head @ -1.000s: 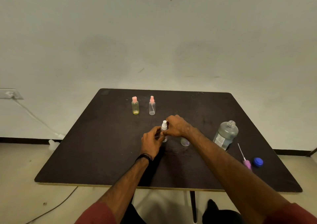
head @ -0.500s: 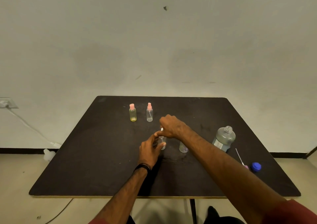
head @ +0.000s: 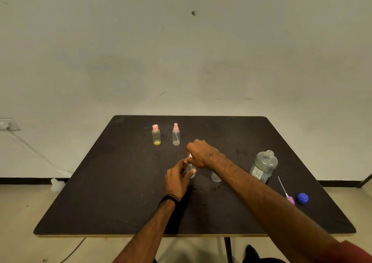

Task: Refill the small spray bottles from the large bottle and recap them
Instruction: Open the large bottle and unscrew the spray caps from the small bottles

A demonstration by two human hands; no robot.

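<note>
Small spray bottle (head: 191,172) mid-table, upright: left hand (head: 177,179) grips its body, right hand (head: 202,154) pinches the white spray cap (head: 190,155) on top (large bottle (head: 263,166) stands uncapped at right).

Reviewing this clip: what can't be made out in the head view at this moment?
- White spray cap: almost wholly hidden under the right hand; seating unknown.
- Small bottle: body mostly covered by the left hand; fill level unclear.
- Open bottle: neck hidden behind the right forearm.
- Large bottle label: too small to read.
</note>
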